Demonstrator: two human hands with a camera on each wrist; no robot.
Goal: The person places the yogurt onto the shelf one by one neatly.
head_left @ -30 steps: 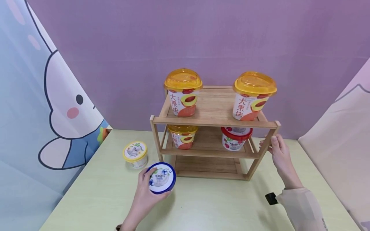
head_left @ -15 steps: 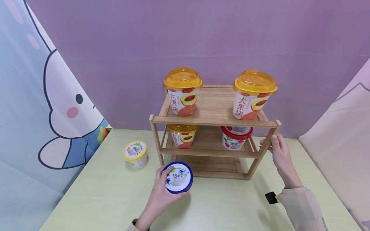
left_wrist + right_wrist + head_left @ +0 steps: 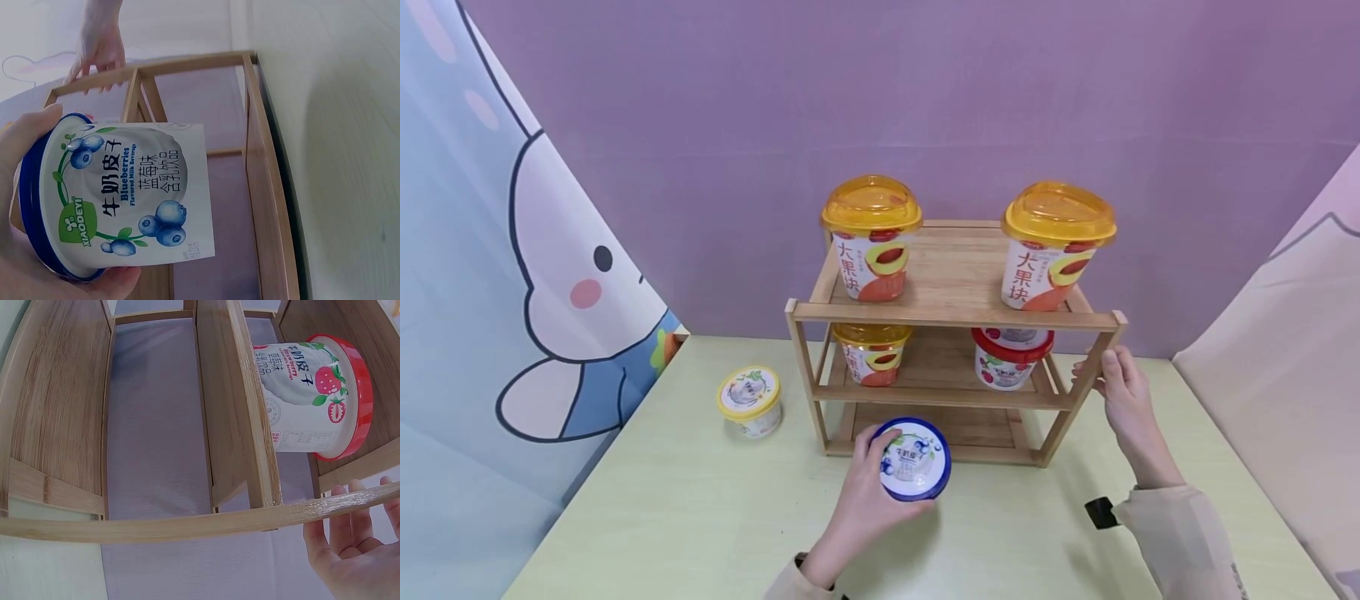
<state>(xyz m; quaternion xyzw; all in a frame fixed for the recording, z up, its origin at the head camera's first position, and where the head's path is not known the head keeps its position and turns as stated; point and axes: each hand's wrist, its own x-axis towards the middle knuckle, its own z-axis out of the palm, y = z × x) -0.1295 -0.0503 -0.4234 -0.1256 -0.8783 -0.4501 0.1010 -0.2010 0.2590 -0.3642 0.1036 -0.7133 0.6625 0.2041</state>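
My left hand [image 3: 867, 492] holds a blueberry milk cup [image 3: 917, 462] by its blue-lidded top, in front of the lowest tier of a wooden shelf rack [image 3: 958, 271]. Thumb and fingers go round the lid, and the printed side of the cup [image 3: 137, 194] fills the middle of the left wrist view. My right hand [image 3: 1129, 404] grips the rack's right front post, its fingers partly behind the wood. Close to that hand, a red-lidded strawberry cup [image 3: 312, 397] stands on the middle tier. The lowest tier [image 3: 936, 423] bears nothing in the part that shows.
Two orange-lidded fruit cups stand on the top tier, the left one [image 3: 874, 242] and the right one [image 3: 1056, 250]. Another orange-lidded cup [image 3: 874, 354] is on the middle tier at left. A yellow-lidded cup [image 3: 751, 400] sits on the table left of the rack.
My left hand has carried the blueberry milk cup to the right along the front of the rack. The right hand keeps its grip on the post, and the other cups stay put.
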